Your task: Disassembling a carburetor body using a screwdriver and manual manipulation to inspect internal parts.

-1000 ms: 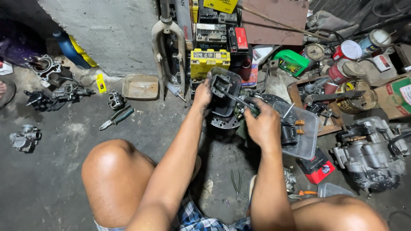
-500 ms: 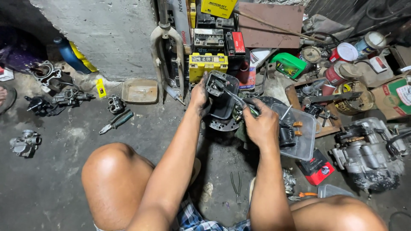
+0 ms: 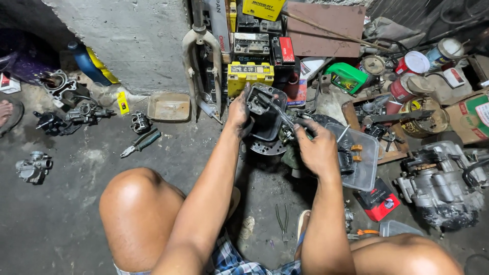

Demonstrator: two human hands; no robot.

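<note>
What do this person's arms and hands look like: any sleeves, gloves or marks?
Both forearms are bare, with no sleeves, gloves or watch showing. The left hand and right hand carry dark grease smudges on the fingers. Blue plaid shorts show below.

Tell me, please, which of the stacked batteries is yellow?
The lowest battery, just beyond the left hand; the two above it are black and red.

Concrete floor (image 3: 61,224), pliers (image 3: 141,143), carburetor (image 3: 33,168)
</note>
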